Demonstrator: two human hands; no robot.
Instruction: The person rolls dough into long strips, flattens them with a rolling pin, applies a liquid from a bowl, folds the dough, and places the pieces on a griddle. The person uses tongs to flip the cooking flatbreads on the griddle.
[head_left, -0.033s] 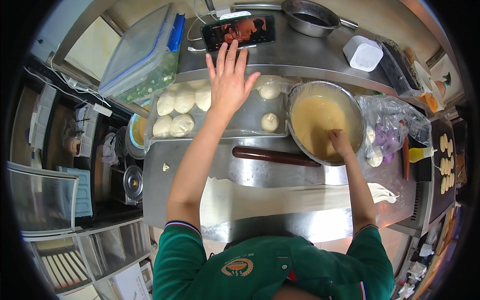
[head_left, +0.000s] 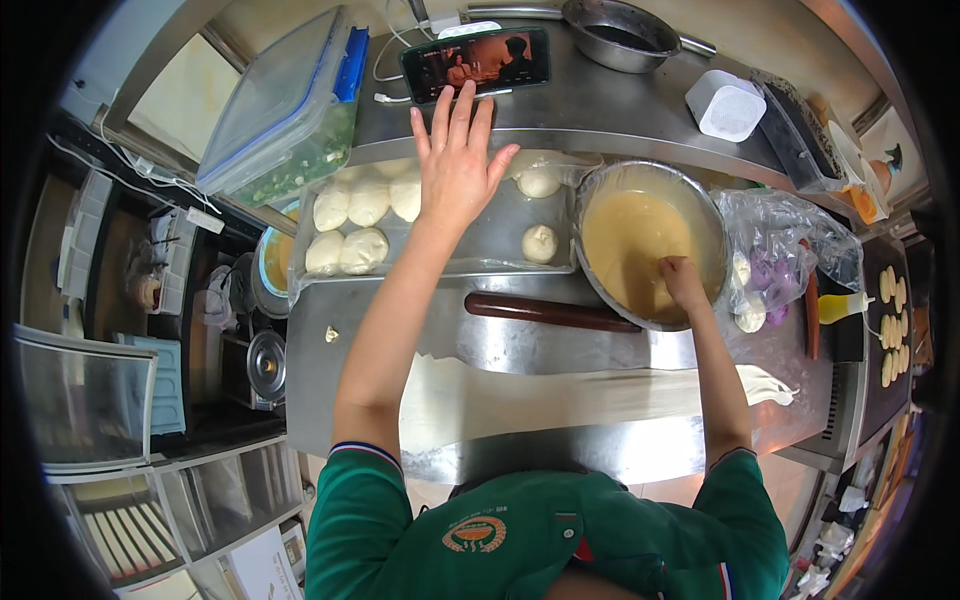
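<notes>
Batter (head_left: 630, 225), tan and runny-looking, filled much of a steel mixing bowl (head_left: 583, 240) that stood beyond the worktable's near edge, just right of a metal tray (head_left: 490, 235). My right hand (head_left: 682, 282) was down inside the bowl at the batter's near right side, knuckles curled; its fingertips were hidden, so I could not tell whether it held anything. My left hand (head_left: 460, 180) was empty and open wide, fingers splayed, stretched across the tray toward a smartphone (head_left: 475, 65) propped up on the steel shelf (head_left: 600, 110). Its fingertips lay over the phone's lower edge as I saw it; whether they touched, I could not tell.

Round dough balls (head_left: 365, 250) sat in the tray left of my arm, some pressed together, and two more (head_left: 540, 244) lay apart at its right end. Between me and the tray, a dark brown rolling pin (head_left: 545, 312) lay on the steel worktable (head_left: 318, 385), its right end close by the bowl. Nearer still, a long, thin dough sheet (head_left: 540, 400) stretched sideways, passing beneath my right forearm (head_left: 722, 390). Right of the bowl were a clear plastic bag (head_left: 790, 230) and a squeeze bottle (head_left: 842, 307) of yellow liquid.
</notes>
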